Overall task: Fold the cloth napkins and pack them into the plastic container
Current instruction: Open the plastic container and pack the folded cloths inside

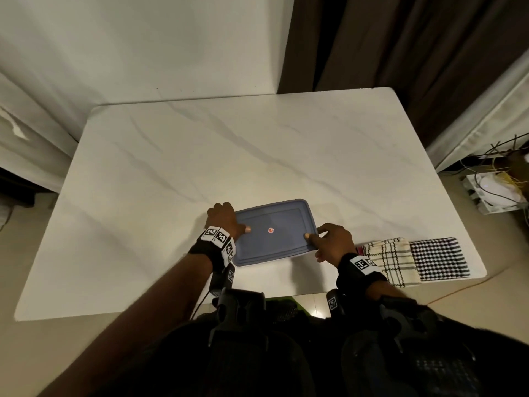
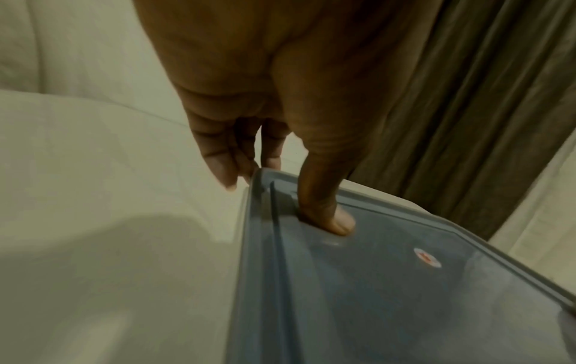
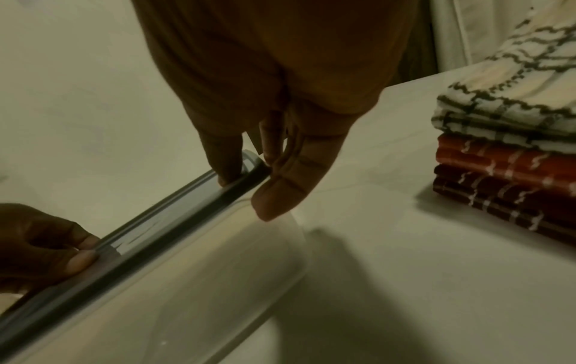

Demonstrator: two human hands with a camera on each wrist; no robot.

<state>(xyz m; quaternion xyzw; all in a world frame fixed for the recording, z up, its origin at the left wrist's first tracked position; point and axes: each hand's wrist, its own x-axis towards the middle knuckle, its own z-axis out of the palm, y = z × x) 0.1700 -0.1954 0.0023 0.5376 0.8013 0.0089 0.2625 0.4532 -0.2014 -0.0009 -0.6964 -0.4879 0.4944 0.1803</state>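
Note:
A clear plastic container (image 3: 202, 283) with a blue-grey lid (image 1: 274, 233) stands on the white marble table (image 1: 257, 153) near its front edge. My left hand (image 1: 223, 219) grips the lid's left end, thumb (image 2: 333, 221) pressed on top and fingers over the rim. My right hand (image 1: 329, 242) grips the right end, its thumb (image 3: 77, 258) on top and fingers curled round the corner. Right of the container lies a folded cream plaid napkin (image 1: 392, 259) on top of red napkins (image 3: 498, 160). A folded black-and-white checked napkin (image 1: 438, 257) lies beside them.
The table's far half and left side are bare. A white wall stands behind it and dark curtains (image 1: 400, 53) hang at the back right. Cables and a white device (image 1: 495, 187) lie on the floor to the right.

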